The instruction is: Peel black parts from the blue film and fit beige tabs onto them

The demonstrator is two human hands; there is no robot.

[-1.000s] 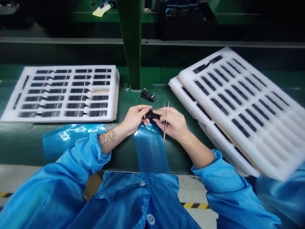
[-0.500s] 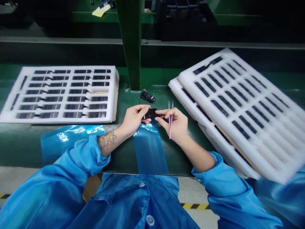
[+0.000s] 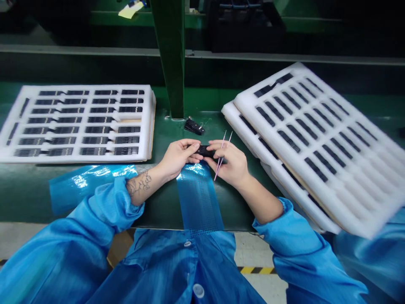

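A small black part [image 3: 202,150] is pinched between both my hands above a blue perforated film strip [image 3: 199,198] that hangs over the bench's front edge. My left hand [image 3: 179,156] grips the part's left end with closed fingers. My right hand [image 3: 229,162] holds its right end and also keeps pink tweezers [image 3: 222,155] tucked in the fingers, tips pointing up and away.
A white foam tray [image 3: 9,156] with rows of black parts lies at the left. Two stacked foam trays [image 3: 351,211] of black parts lie tilted at the right. Another black part [image 3: 193,126] sits by a green post [image 3: 169,59]. A blue film sheet [image 3: 85,185] lies under my left forearm.
The tweezers have tilted to the right in my right hand. Both hands stay closed on the black part in about the same place.
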